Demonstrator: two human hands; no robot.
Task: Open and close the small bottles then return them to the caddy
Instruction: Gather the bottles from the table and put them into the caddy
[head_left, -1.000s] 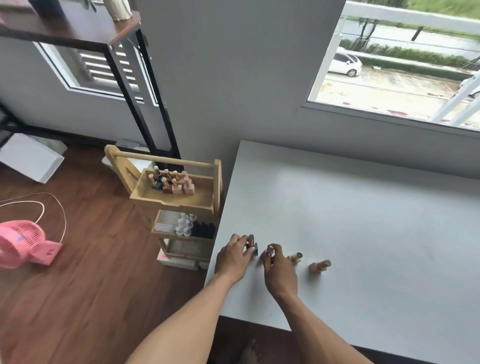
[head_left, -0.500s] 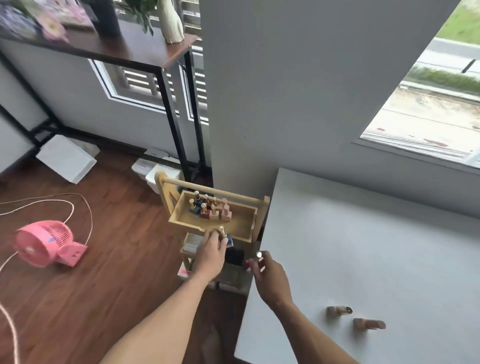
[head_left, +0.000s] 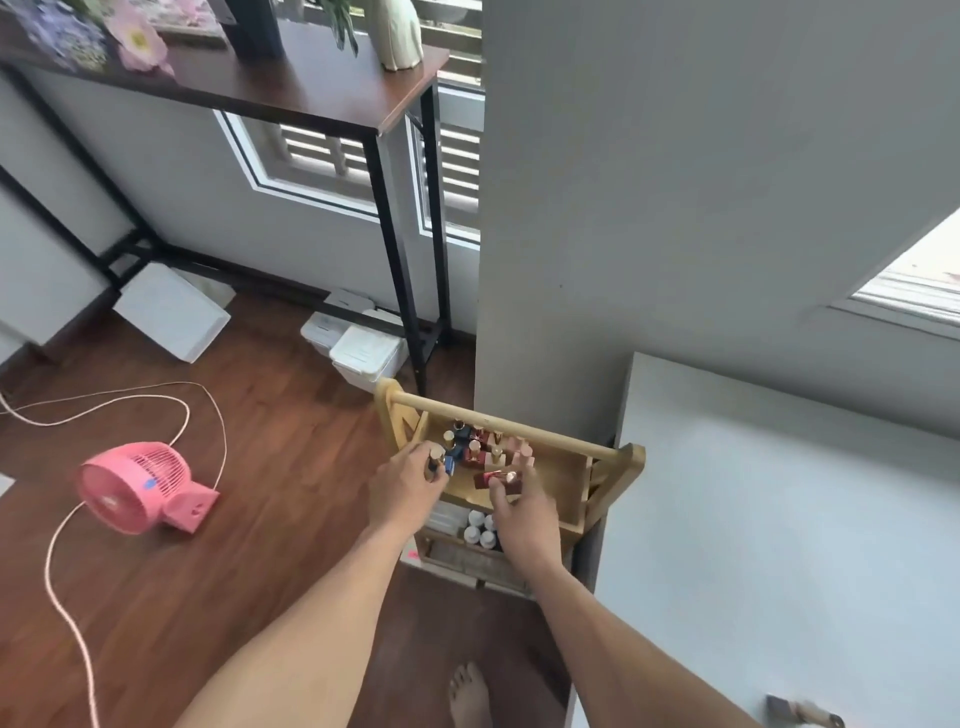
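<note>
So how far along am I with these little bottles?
Done: a cluster of bottles stands in the top tray of the caddy. In hand: the left hand holds a blue bottle and the right hand a red bottle, both over that tray. Left: at least one loose bottle lies on the table.

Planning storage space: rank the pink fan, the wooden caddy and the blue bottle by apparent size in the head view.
1. wooden caddy
2. pink fan
3. blue bottle, smallest by far
</note>
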